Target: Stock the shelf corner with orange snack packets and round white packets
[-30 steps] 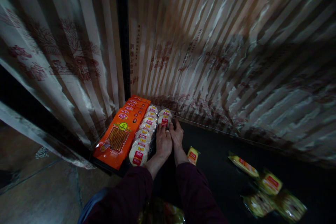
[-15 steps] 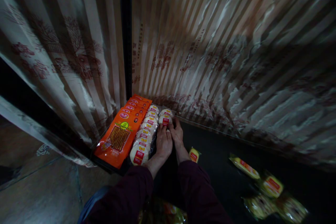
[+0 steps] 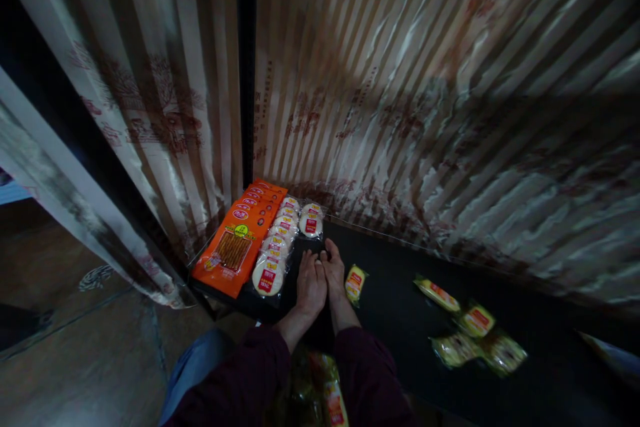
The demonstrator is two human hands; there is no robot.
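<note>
My left hand (image 3: 312, 283) is over the black shelf with its back up and its fingers loosely stretched forward. Against it rests my right hand (image 3: 334, 271), fingers apart, the two touching at the fingertips. Nothing shows in either hand. Just ahead of them lie overlapping packs of round white crackers (image 3: 311, 221) in clear wrap with red labels. To the left runs a longer overlapping row of the same cracker packs (image 3: 270, 273). A small yellow wrapped snack (image 3: 355, 283) lies close to the right hand.
Orange snack bags (image 3: 233, 247) overlap in a row at the shelf's left end. Several yellow wrapped snacks (image 3: 476, 320) lie on the black shelf (image 3: 390, 320) to the right. More packets (image 3: 333, 400) show below my forearms. Printed plastic sheeting (image 3: 360, 113) covers the back and left sides.
Both hands have drawn back from the short row of cracker packs, which now lies free of them. The view has shifted, showing more of the shelf to the right.
</note>
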